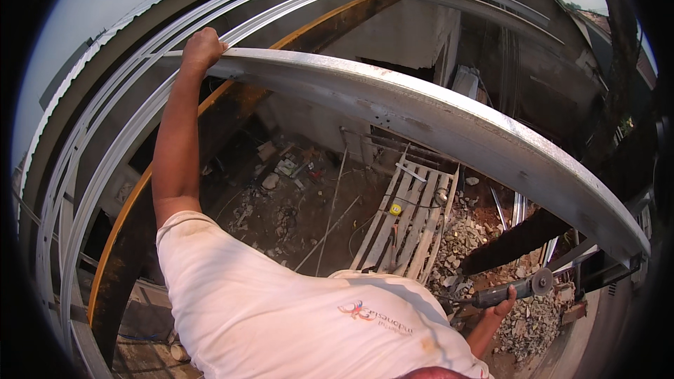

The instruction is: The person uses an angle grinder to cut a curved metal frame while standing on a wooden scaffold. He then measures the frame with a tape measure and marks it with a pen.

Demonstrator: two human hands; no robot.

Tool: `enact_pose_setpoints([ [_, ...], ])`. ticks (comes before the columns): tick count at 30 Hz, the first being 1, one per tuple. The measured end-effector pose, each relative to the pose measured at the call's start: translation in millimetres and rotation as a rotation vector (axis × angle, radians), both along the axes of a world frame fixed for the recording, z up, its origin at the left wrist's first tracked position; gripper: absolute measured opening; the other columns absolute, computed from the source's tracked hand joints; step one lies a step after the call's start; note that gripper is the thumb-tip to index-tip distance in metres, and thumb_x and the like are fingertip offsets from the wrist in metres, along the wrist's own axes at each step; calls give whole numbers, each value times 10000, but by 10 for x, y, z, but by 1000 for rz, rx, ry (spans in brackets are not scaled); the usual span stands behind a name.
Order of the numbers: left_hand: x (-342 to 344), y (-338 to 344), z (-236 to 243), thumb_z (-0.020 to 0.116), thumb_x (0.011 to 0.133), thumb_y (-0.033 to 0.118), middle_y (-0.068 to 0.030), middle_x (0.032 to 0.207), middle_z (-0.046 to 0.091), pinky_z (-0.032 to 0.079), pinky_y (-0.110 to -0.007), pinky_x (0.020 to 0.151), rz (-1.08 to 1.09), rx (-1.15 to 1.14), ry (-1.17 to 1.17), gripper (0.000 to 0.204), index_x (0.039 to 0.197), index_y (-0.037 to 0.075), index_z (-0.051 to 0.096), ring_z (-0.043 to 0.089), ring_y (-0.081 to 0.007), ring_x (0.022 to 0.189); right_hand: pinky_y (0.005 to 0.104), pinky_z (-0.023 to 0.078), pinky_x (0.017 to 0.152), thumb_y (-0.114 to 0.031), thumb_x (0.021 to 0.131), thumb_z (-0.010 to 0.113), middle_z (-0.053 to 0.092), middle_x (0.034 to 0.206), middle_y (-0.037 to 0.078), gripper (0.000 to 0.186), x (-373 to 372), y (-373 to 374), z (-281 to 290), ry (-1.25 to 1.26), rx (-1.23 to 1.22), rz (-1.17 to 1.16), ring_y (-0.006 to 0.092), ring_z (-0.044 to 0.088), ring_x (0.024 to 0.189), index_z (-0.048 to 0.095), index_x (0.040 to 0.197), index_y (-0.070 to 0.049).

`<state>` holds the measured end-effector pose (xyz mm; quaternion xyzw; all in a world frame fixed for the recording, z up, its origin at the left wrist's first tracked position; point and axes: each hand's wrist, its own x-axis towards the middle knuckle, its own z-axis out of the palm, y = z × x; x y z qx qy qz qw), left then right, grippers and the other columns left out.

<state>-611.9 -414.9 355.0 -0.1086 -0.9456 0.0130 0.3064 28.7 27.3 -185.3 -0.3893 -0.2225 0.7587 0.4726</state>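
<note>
My left hand (203, 49) is raised at the upper left, fingers closed over the end of a long grey steel beam (435, 109). The beam runs from there across to the far right, curved by the lens. Low on the right, my right hand (500, 307) grips an angle grinder (502, 293) by its body. The grinder's round disc (542, 282) points to the right, apart from the beam. Part of the fingers under the tool is hidden.
Thin silver metal rails (105, 168) run along the left and top. Below them passes a dark beam with a yellow edge (116, 238). Down below, a slatted wooden platform (414, 228) carries a yellow tape measure (396, 209). Broken rubble (530, 326) covers ground on the right.
</note>
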Motion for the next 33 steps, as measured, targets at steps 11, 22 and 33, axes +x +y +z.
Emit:
enact_pose_setpoints([
  [11, -116, -243, 282, 730, 871, 467, -250, 973, 714, 512, -451, 844, 23, -41, -280, 502, 1005, -16, 748, 693, -377, 925, 385, 549, 723, -323, 803, 714, 628, 850, 78, 375, -79, -178, 28, 14, -20, 14, 229, 635, 807, 607, 1015, -33],
  [22, -469, -355, 267, 837, 717, 550, -207, 924, 720, 503, -429, 838, -155, 61, -267, 627, 912, -41, 757, 674, -322, 903, 404, 551, 740, -353, 809, 733, 642, 885, 105, 387, 209, -77, -187, 30, 15, 27, 246, 645, 809, 602, 1015, -53],
  [33, -366, -382, 215, 793, 777, 500, -124, 737, 667, 472, -424, 728, -185, 108, -205, 479, 789, 24, 741, 577, -236, 686, 387, 529, 807, -339, 831, 699, 643, 928, 93, 354, 210, -217, 109, 146, 35, 143, 236, 633, 862, 616, 1019, -51],
])
